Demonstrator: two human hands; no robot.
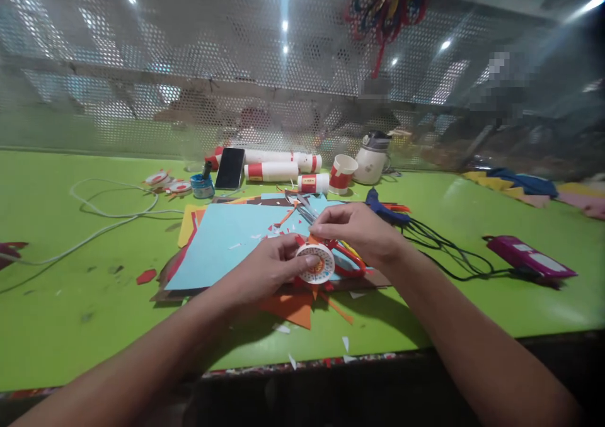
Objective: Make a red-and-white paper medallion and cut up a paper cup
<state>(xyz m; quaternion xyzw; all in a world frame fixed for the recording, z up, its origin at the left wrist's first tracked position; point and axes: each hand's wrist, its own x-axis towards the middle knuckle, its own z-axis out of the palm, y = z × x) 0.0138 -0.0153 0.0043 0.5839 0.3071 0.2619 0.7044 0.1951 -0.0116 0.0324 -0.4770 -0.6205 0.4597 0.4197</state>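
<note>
My left hand (267,266) grips a round white paper disc (325,272) with a patterned centre, its thumb across the face. Red and orange paper points stick out around the disc's rim. At its top edge, my right hand (357,228) pinches a small orange paper piece (313,240), which touches or lies close behind the rim; I cannot tell which. Under the hands lies a stack of coloured paper topped by a light blue sheet (222,238). Red-handled scissors (355,267) rest on the stack, partly hidden by my right hand.
Behind the stack stand paper cups (343,174), a phone (230,169), a blue jar (203,186) and a flask (372,159). A blue glue gun (384,209) lies right, its cord running toward a purple box (532,257). Scraps litter the green table (113,326).
</note>
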